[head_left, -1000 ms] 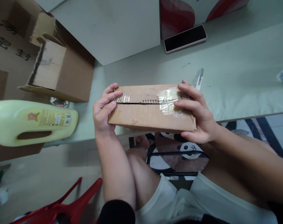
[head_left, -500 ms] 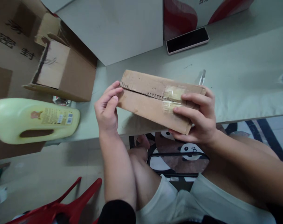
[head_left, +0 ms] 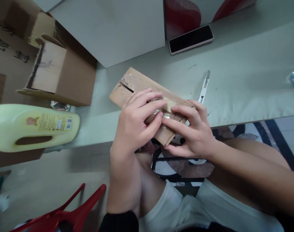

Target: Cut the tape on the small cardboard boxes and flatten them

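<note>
A cardboard box (head_left: pixel 138 80) is held at the front edge of the table (head_left: pixel 246 74), slanted so that its seam runs from ten o'clock toward four; whether any weight is borne by the table cannot be told. The taped end is turned toward the body, presumably so that the clear tape (head_left: pixel 169 103) can be both seen and reached. That end is gripped by the right hand (head_left: pixel 195 129), half open and clamped round the box: fingertips are laid on the taped top, and the thumb is set against the low corner, seemingly as a brace. By the left hand (head_left: pixel 137 119), arched over the top from eight o'clock, the tape is touched with bent fingers, the thumb brought close to them; whether film is pinched between cannot be made out. The hands are nearly met at the tips. A utility knife (head_left: pixel 205 86) is laid between two and three o'clock, perhaps for easy reach; a smartphone (head_left: pixel 191 39) is set at one, and a handled bottle (head_left: pixel 35 125) at nine.
</note>
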Demonstrator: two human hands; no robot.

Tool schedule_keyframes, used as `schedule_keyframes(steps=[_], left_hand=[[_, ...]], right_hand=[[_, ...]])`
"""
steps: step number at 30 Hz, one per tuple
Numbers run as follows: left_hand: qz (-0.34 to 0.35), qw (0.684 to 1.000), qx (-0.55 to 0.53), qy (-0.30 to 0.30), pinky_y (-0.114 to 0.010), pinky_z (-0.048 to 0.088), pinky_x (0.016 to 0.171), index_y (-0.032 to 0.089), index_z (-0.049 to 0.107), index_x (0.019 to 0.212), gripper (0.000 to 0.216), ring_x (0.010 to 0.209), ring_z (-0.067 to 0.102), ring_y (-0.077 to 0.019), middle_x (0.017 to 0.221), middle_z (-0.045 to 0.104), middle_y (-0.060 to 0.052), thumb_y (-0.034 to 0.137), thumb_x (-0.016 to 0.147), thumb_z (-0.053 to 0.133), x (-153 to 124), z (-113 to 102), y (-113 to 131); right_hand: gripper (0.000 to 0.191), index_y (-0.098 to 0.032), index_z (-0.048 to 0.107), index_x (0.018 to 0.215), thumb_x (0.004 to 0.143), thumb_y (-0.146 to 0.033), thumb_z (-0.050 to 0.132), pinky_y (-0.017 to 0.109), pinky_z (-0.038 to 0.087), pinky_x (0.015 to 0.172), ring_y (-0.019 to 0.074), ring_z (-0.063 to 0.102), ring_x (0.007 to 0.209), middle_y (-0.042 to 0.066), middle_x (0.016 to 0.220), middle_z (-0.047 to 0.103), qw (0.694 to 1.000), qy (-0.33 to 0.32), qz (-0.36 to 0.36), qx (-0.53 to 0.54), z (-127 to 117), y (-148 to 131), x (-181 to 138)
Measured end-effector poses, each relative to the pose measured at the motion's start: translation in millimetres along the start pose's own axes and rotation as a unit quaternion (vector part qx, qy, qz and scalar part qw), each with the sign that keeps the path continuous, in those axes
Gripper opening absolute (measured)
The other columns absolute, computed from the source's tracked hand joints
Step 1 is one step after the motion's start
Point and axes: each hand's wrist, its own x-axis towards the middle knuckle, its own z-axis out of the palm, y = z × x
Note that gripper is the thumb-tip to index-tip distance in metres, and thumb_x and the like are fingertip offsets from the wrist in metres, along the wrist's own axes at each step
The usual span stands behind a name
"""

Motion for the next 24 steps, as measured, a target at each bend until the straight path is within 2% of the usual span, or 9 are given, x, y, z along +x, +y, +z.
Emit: schedule_keyframes(steps=[4, 7, 10, 12, 14, 17, 19, 21, 24], left_hand=[[-0.013, 1.000, 0.023, -0.012, -0.048, 0.049, 0.110, 0.028, 0.075, 0.106, 0.026, 0.125, 0.062, -0.0266, 0.122, 0.073, -0.001, 0.021, 0.089, 0.056, 2.2, 7.8, -6.4], [-0.016, 1.000, 0.026, -0.006, -0.048, 0.050, 0.109, 0.029, 0.075, 0.106, 0.028, 0.125, 0.063, -0.0263, 0.123, 0.073, -0.001, 0.020, 0.087, 0.056, 1.9, 9.2, -6.6], [-0.016, 1.000, 0.027, -0.003, -0.049, 0.050, 0.108, 0.029, 0.075, 0.106, 0.029, 0.126, 0.063, -0.0269, 0.124, 0.073, 0.000, 0.020, 0.087, 0.056, 0.5, 9.7, -5.0], [-0.020, 0.999, 0.026, -0.004, -0.050, 0.050, 0.107, 0.029, 0.075, 0.107, 0.029, 0.127, 0.062, -0.0273, 0.125, 0.073, 0.000, 0.019, 0.088, 0.055, -0.7, 9.7, -4.0], [-0.023, 0.999, 0.022, -0.006, -0.050, 0.049, 0.108, 0.029, 0.075, 0.108, 0.030, 0.128, 0.061, -0.0274, 0.126, 0.072, 0.000, 0.019, 0.088, 0.055, -1.8, 9.4, -3.3], [-0.029, 0.999, 0.017, -0.008, -0.051, 0.049, 0.109, 0.029, 0.074, 0.109, 0.030, 0.129, 0.061, -0.0278, 0.127, 0.072, -0.001, 0.018, 0.088, 0.055, -2.8, 8.5, -2.4], [-0.030, 0.999, 0.014, -0.009, -0.051, 0.049, 0.109, 0.029, 0.074, 0.108, 0.030, 0.129, 0.061, -0.0280, 0.127, 0.072, -0.001, 0.018, 0.088, 0.055, -3.1, 7.7, -2.1], [-0.029, 0.999, 0.011, -0.010, -0.051, 0.049, 0.109, 0.030, 0.074, 0.108, 0.030, 0.130, 0.060, -0.0279, 0.128, 0.071, -0.001, 0.018, 0.088, 0.055, -3.2, 6.8, -2.1], [-0.031, 0.999, 0.009, -0.017, -0.050, 0.048, 0.110, 0.030, 0.071, 0.113, 0.032, 0.131, 0.060, -0.0275, 0.129, 0.071, 0.000, 0.020, 0.088, 0.056, -3.2, 4.8, -2.4]], right_hand=[[0.064, -0.028, 0.049, 0.139, 0.082, -0.053, 0.064, 0.059, 0.039, 0.113, 0.0335, 0.051, 0.126, 0.013, 0.135, 0.049, 0.999, -0.021, 0.015, 0.043, -5.5, 0.1, 1.8], [0.052, -0.029, 0.051, 0.135, 0.088, -0.051, 0.054, 0.055, 0.045, 0.109, 0.0326, 0.051, 0.127, 0.012, 0.135, 0.049, 0.995, 0.003, 0.048, 0.084, -17.3, 10.6, 6.6], [0.043, -0.024, 0.059, 0.127, 0.092, -0.046, 0.045, 0.052, 0.050, 0.098, 0.0319, 0.058, 0.115, 0.014, 0.121, 0.058, 0.980, -0.030, 0.198, -0.010, -31.3, 32.8, 13.4], [0.046, -0.021, 0.062, 0.128, 0.092, -0.045, 0.043, 0.051, 0.051, 0.088, 0.0329, 0.060, 0.105, 0.016, 0.111, 0.062, 0.939, -0.107, 0.313, -0.090, -36.7, 49.3, 15.9], [0.053, -0.022, 0.059, 0.136, 0.092, -0.048, 0.044, 0.048, 0.051, 0.077, 0.0340, 0.061, 0.098, 0.017, 0.109, 0.063, 0.895, -0.194, 0.377, -0.135, -37.9, 62.6, 15.1], [0.057, -0.025, 0.058, 0.138, 0.092, -0.054, 0.041, 0.044, 0.048, 0.068, 0.0341, 0.062, 0.092, 0.018, 0.112, 0.063, 0.854, -0.304, 0.385, -0.172, -35.9, 72.1, 10.2], [0.054, -0.024, 0.063, 0.129, 0.092, -0.055, 0.039, 0.041, 0.045, 0.064, 0.0334, 0.062, 0.090, 0.017, 0.111, 0.064, 0.842, -0.342, 0.375, -0.183, -35.0, 72.3, 7.5], [0.050, -0.023, 0.066, 0.118, 0.090, -0.056, 0.041, 0.038, 0.041, 0.061, 0.0318, 0.061, 0.087, 0.015, 0.105, 0.065, 0.841, -0.347, 0.373, -0.185, -35.0, 70.2, 6.9], [0.044, -0.022, 0.065, 0.114, 0.086, -0.053, 0.050, 0.036, 0.039, 0.060, 0.0279, 0.059, 0.080, 0.013, 0.103, 0.065, 0.855, -0.312, 0.376, -0.172, -36.7, 66.4, 9.9]])
